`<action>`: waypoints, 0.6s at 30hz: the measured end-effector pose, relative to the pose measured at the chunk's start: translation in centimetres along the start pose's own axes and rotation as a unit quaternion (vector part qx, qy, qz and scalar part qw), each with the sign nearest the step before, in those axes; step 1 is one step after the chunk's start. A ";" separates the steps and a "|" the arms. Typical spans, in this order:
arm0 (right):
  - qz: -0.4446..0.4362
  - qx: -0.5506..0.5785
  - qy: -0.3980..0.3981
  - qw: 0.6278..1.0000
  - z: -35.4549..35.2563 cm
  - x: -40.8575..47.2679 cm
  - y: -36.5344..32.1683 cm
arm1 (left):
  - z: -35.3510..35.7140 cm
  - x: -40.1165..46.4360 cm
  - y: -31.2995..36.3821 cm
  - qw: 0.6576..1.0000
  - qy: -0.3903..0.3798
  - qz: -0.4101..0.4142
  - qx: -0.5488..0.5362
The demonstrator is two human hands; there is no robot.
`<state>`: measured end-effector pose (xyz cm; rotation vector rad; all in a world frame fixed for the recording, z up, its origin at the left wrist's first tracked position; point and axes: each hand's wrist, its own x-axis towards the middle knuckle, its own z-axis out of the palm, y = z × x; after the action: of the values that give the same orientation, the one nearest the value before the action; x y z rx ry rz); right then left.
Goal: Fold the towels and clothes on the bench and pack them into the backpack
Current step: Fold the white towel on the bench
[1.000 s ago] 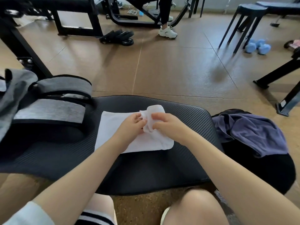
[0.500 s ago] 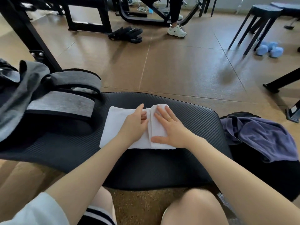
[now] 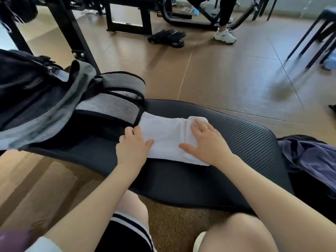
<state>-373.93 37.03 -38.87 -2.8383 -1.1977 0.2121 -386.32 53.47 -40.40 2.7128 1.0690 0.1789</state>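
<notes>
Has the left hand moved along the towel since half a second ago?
Yes. The left hand slid from mid-towel to the white towel's left end, toward the backpack.

A white towel (image 3: pixel 163 135) lies flat on the ribbed black bench (image 3: pixel 236 142), folded into a long strip with a doubled-over flap under the right hand's fingers (image 3: pixel 196 130) and its near-left edge under the left hand's fingers (image 3: pixel 133 132). The grey and black backpack (image 3: pixel 54 106) lies on its side just beyond the left fingertips, its padded straps overlapping the towel's far-left end. A crumpled purple garment (image 3: pixel 312 160) is heaped on dark cloth at the bench's end, well to the right of the right fingers.
</notes>
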 end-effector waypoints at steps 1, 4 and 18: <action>0.031 -0.012 0.032 0.999 -0.2 -0.2 -0.6 | -0.1 -0.1 0.1 1.000 -0.004 -0.006 0.009; 0.105 -0.042 0.033 0.993 -1.0 0.2 -2.2 | -0.4 0.2 0.4 1.000 -0.017 -0.014 0.001; 0.217 0.098 -0.006 0.971 -2.1 0.0 -1.3 | 0.0 1.0 1.3 0.927 -0.080 0.016 -0.366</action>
<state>-374.53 37.97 -36.70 -2.8798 -0.5046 0.3444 -384.73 53.28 -40.02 2.0263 0.7152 0.2879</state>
